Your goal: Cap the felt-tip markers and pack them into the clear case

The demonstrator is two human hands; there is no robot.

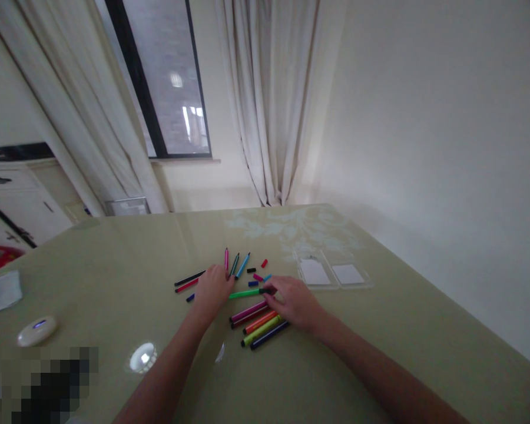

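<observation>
A bright green felt-tip marker [244, 294] lies level between my two hands. My left hand [215, 287] is closed around its left end. My right hand [294, 300] pinches the dark right end; whether that is a separate cap I cannot tell. Beyond my left hand, uncapped markers in pink [227, 258], dark green [234, 264] and light blue [242, 266] point away from me. Black [189, 278] and red [186, 285] markers stick out left of it. Below my right hand lie several capped markers, among them a yellow-green one [260, 331] and an orange one [259, 323].
Loose caps, including a red one [264, 263] and a black one [251, 270], lie beyond my hands. An open clear plastic case [368, 285] is at the right. At the left are a white oval device [37, 331], a round shiny object [143, 357] and folded paper [0, 293].
</observation>
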